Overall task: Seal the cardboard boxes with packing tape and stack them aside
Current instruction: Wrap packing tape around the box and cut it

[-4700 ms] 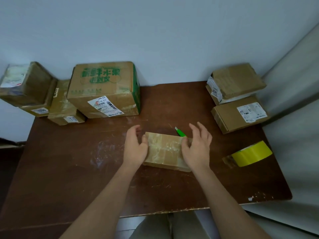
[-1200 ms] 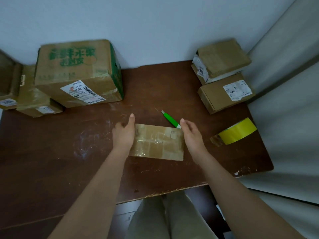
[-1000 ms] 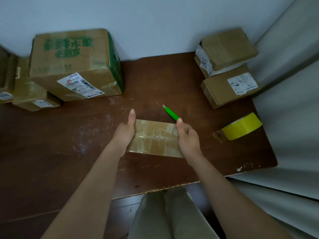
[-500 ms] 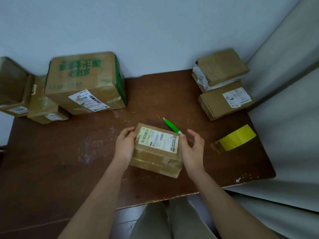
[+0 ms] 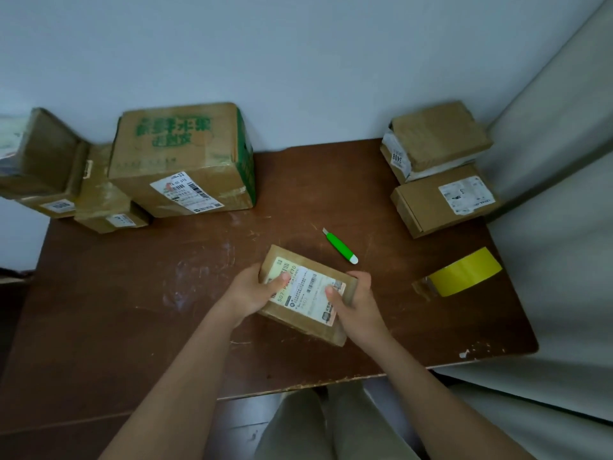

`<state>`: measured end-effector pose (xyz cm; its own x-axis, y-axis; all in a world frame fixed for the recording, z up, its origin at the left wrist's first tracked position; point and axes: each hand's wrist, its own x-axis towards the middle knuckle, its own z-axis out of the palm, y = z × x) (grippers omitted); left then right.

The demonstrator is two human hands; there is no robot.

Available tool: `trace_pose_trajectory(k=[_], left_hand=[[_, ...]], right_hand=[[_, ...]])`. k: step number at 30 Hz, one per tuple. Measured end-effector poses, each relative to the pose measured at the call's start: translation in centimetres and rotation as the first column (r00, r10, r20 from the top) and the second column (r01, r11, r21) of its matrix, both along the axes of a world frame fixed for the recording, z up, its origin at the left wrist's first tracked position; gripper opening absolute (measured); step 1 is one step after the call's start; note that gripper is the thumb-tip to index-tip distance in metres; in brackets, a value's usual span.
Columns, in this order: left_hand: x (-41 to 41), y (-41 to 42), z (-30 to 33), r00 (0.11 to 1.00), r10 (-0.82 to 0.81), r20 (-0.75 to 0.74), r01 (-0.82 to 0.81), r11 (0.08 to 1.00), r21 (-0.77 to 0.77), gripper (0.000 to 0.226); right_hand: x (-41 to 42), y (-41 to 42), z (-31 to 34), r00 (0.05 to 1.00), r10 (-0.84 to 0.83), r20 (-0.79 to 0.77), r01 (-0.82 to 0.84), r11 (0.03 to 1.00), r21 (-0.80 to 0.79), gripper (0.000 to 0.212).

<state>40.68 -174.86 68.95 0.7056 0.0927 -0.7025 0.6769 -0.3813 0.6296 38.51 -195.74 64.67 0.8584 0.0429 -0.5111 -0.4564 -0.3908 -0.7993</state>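
Gripping small cardboard box [image 5: 306, 295], label up, at counter [image 5: 132, 293] centre | left hand [image 5: 253, 290] curled round its left end | right hand [image 5: 355, 302] curled round its right end | green cutter [image 5: 340, 245] just behind | yellow tape roll [image 5: 464, 272] right

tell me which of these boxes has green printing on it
The big box at the back left of the table, the largest one. The others are plain brown cardboard with white labels only.
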Motion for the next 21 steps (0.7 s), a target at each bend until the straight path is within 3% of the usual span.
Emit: trace_pose_trajectory(k=[6,10,12,16,19,21], left_hand=[[2.0,-0.4,3.8,0.978,0.154,0.143,-0.132,0.98,-0.15,0.041],[3.3,0.2,6.8,0.944,0.252,0.211,-0.194,0.946,-0.261,0.051],[3.8,0.2,8.4,0.927,0.282,0.248,-0.208,0.935,-0.286,0.056],[5.2,-0.6,12.5,0.918,0.227,0.325,-0.155,0.96,-0.231,0.052],[6.3,-1.5,15.9,0.92,0.225,0.321,-0.155,0.961,-0.23,0.062],[7.1,-2.0,17.6,0.907,0.273,0.322,-0.202,0.95,-0.237,0.078]], right_hand=[[3.5,-0.6,4.7,0.981,-0.189,0.049,0.178,0.97,0.164,0.048],[5.2,-1.8,7.8,0.978,-0.124,-0.165,0.182,0.896,0.405,0.09],[6.0,-2.5,9.3,0.974,-0.066,-0.218,0.172,0.841,0.513,0.098],[8.1,-3.6,12.2,0.988,-0.094,-0.119,0.146,0.801,0.581,0.105],[10.3,-3.8,14.5,0.995,-0.088,-0.036,0.093,0.829,0.551,0.116],[11.5,-3.8,15.9,0.998,-0.054,0.018,0.035,0.834,0.551,0.108]])
